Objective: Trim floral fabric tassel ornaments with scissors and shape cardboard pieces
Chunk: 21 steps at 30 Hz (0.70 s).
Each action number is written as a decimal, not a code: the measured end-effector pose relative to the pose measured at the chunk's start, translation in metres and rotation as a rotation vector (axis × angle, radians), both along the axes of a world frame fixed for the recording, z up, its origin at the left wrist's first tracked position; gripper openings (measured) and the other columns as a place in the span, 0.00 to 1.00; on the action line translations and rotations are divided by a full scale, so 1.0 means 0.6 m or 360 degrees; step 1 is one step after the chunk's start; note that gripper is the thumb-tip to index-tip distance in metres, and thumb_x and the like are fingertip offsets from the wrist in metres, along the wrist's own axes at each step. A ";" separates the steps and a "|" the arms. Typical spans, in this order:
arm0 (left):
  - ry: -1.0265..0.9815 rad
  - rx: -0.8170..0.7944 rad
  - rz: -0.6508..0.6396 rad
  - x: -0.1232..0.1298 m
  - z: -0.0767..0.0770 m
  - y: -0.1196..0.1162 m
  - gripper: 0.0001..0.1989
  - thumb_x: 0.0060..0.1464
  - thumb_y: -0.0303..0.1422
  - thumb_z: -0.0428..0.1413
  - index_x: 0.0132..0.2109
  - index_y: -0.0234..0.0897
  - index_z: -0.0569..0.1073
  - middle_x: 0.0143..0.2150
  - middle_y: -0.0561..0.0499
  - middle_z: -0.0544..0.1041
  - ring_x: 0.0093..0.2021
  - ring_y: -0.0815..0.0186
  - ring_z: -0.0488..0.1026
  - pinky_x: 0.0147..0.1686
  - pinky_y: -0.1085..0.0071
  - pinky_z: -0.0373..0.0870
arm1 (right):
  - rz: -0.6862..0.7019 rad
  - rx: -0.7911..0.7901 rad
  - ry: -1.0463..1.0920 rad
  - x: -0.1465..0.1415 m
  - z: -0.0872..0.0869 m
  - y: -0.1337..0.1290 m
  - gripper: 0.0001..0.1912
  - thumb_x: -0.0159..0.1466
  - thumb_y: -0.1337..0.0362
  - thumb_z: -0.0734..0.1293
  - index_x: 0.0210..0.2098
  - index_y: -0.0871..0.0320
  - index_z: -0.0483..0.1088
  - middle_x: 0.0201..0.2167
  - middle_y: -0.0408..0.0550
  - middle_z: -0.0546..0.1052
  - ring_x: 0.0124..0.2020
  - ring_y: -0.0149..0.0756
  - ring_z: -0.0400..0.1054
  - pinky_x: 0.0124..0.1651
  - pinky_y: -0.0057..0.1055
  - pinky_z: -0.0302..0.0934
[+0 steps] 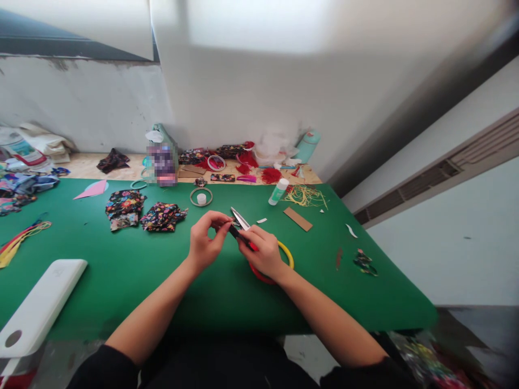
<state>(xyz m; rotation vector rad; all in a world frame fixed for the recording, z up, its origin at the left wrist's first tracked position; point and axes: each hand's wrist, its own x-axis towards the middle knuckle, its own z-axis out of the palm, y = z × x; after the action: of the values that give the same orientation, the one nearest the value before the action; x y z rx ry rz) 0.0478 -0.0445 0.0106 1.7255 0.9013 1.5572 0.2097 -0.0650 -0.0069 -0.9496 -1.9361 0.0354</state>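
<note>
My left hand (206, 240) pinches one end of a small dark piece of fabric (234, 231) above the green table. Close on its right, my right hand (263, 251) is closed round a pair of scissors (240, 219), whose silver blades point up and to the left, beside the dark fabric. The red handle of the scissors shows partly under the fingers. Beneath my right hand lies a ring (290, 255), yellow on the right and red at the bottom, partly hidden by the hand and wrist.
Floral fabric stacks (162, 217) lie left of my hands, near a grey ring (201, 197). A glue stick (278, 192), yellow strings (305, 196) and a cardboard strip (298, 219) are at the right. A white power bank (42, 308) lies at the near left.
</note>
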 end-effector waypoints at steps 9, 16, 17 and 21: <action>0.0216 0.0395 0.0046 -0.001 0.008 0.003 0.04 0.54 0.23 0.54 0.36 0.36 0.71 0.35 0.49 0.75 0.35 0.69 0.72 0.32 0.74 0.70 | -0.0006 -0.0001 -0.0028 0.003 -0.003 0.000 0.07 0.61 0.71 0.63 0.39 0.59 0.70 0.26 0.46 0.72 0.25 0.31 0.67 0.28 0.26 0.61; 0.0226 0.0193 -0.0024 0.000 0.003 0.008 0.03 0.57 0.26 0.51 0.35 0.36 0.69 0.36 0.49 0.73 0.37 0.69 0.71 0.33 0.74 0.69 | -0.0060 -0.0056 -0.0084 0.006 -0.008 0.003 0.09 0.62 0.69 0.62 0.41 0.57 0.71 0.27 0.47 0.72 0.25 0.32 0.67 0.28 0.27 0.61; 0.0213 0.0135 -0.0033 0.000 0.001 0.009 0.03 0.57 0.27 0.51 0.35 0.36 0.68 0.36 0.49 0.72 0.37 0.69 0.71 0.33 0.74 0.69 | -0.0067 -0.0060 -0.0092 0.006 -0.008 0.003 0.09 0.63 0.69 0.62 0.41 0.57 0.72 0.27 0.47 0.73 0.25 0.32 0.67 0.29 0.27 0.60; 0.0067 -0.0101 -0.0088 0.002 -0.001 0.010 0.03 0.58 0.29 0.50 0.36 0.36 0.68 0.35 0.50 0.74 0.33 0.71 0.71 0.30 0.76 0.68 | -0.0082 -0.0081 -0.0103 0.008 -0.008 0.003 0.09 0.63 0.69 0.61 0.40 0.58 0.72 0.26 0.47 0.73 0.25 0.32 0.66 0.28 0.27 0.60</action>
<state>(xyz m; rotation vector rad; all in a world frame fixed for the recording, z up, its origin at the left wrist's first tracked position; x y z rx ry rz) 0.0490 -0.0385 0.0097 1.7298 0.9069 1.4464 0.2144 -0.0630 -0.0118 -1.0452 -1.9775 0.0243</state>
